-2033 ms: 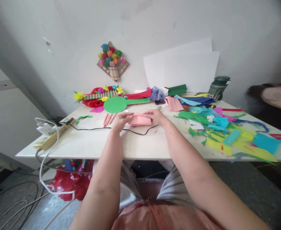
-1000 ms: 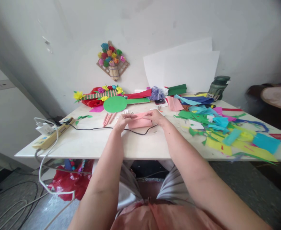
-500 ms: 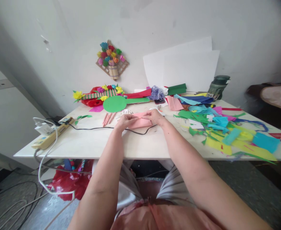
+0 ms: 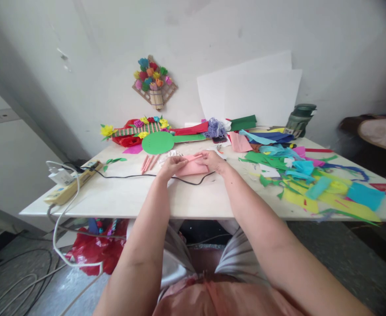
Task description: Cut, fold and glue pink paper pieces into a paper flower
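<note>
A sheet of pink crepe paper (image 4: 193,168) lies on the white table between my hands, its far edge rolled into a thin tube. My left hand (image 4: 174,166) pinches the left end of that rolled edge. At the other end my right hand (image 4: 213,160) grips it between thumb and fingers. Several finished-looking pink paper rolls (image 4: 149,163) lie left of my left hand. A black cable (image 4: 193,182) runs across the table just in front of the paper. Behind the hands is a green round paper shape (image 4: 158,143) with a long strip.
Paper scraps (image 4: 298,175) in many colours cover the right side. A power strip (image 4: 74,184) with plugs and cables sits at the left edge. Farther back are a flower-decorated piece (image 4: 140,130), purple yarn (image 4: 216,127) and a green bottle (image 4: 300,120).
Both hands stay in nearly the same place. My fingers have shifted slightly, and the rolled edge of the pink paper now shows more clearly between them.
</note>
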`<state>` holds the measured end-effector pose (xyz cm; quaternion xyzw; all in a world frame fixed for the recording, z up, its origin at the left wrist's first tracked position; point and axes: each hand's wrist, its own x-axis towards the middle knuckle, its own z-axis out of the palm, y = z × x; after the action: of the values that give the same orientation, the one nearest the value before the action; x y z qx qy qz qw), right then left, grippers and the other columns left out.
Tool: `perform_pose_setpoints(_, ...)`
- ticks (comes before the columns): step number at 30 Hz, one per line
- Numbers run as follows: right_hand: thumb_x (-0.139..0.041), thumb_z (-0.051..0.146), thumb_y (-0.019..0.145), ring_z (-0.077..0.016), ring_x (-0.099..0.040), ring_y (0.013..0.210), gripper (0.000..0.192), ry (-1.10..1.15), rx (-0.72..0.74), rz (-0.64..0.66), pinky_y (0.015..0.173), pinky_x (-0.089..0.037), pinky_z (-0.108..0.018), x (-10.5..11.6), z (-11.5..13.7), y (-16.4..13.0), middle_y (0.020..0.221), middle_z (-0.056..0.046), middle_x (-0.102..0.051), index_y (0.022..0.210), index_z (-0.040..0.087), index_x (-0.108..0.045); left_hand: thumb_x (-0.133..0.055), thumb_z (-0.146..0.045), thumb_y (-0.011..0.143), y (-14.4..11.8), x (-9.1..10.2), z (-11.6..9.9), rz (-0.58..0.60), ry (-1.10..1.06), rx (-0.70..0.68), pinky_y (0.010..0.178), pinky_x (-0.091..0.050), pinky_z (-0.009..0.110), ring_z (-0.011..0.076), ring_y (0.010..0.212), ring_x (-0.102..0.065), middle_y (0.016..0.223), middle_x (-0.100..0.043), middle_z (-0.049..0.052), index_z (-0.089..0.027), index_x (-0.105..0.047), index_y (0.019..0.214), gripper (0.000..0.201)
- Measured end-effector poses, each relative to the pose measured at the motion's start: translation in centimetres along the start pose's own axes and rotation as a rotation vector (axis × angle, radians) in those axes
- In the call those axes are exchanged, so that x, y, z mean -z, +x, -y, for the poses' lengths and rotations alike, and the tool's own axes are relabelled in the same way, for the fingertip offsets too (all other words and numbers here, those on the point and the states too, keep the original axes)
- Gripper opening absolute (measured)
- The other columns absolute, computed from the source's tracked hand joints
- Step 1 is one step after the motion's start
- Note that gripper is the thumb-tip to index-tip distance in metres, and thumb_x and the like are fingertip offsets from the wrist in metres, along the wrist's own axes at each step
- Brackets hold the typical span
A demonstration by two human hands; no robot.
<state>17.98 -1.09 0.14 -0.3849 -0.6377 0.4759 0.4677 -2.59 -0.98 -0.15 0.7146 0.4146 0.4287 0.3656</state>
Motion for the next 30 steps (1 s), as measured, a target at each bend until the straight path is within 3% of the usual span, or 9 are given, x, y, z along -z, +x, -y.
perform_pose_setpoints(6,-0.074,0.029,0.052,-0.0108,-0.050,0.061,0.026,0.019,0.051,-0.003,0.059,-0.039,-0.024,-0.30,0.28,0.03,0.062,0.002,-0.060,0.072,0.014,-0.065,-0.069,-0.050,0.064,0.01,-0.07,0.03,0.001,-0.026,0.025,0.051,-0.027,0.023,0.0093,0.054,-0.041,0.058,-0.054,0.000,-0.012,-0.069,0.078,0.041)
perform_pose_setpoints(11,-0.071,0.028,0.054,-0.0102,-0.048,0.057,0.020,0.041,0.004,-0.013,0.057,-0.037,-0.024,-0.32,0.09,0.11,0.058,0.003,-0.057,0.065,0.015,-0.063,-0.070,-0.050,0.063,0.02,-0.11,0.06,-0.006,-0.026,0.022,0.051,-0.027,0.023,0.0093,0.055,-0.042,0.059,-0.054,0.000,-0.012,-0.069,0.078,0.041)
perform_pose_setpoints(17,-0.070,0.033,0.057,-0.0128,-0.051,0.060,0.021,0.058,-0.052,0.031,0.060,-0.039,-0.026,-0.28,-0.14,0.08,0.061,0.001,-0.060,0.067,0.017,-0.063,-0.069,-0.049,0.065,0.08,-0.13,0.12,-0.003,-0.011,0.014,0.050,-0.025,0.023,0.0090,0.054,-0.040,0.058,-0.053,-0.001,-0.012,-0.069,0.079,0.040)
perform_pose_setpoints(24,-0.071,0.035,0.058,-0.0140,-0.056,0.074,0.031,0.096,0.015,-0.024,0.073,-0.041,-0.027,-0.70,0.27,0.08,0.075,0.001,-0.065,0.083,0.018,-0.066,-0.069,-0.051,0.064,-0.02,-0.32,-0.21,-0.029,0.011,-0.014,0.050,-0.025,0.023,0.0090,0.055,-0.039,0.058,-0.052,-0.001,-0.012,-0.069,0.076,0.041)
perform_pose_setpoints(30,-0.065,0.050,0.063,-0.0133,-0.051,0.064,0.033,-0.049,0.052,-0.114,0.063,-0.038,-0.026,-1.02,-0.28,0.31,0.061,0.002,-0.058,0.066,0.017,-0.062,-0.068,-0.053,0.065,-0.01,-0.32,-0.18,-0.008,0.023,0.000,0.050,-0.025,0.023,0.0084,0.054,-0.039,0.057,-0.052,-0.001,-0.012,-0.069,0.077,0.043)
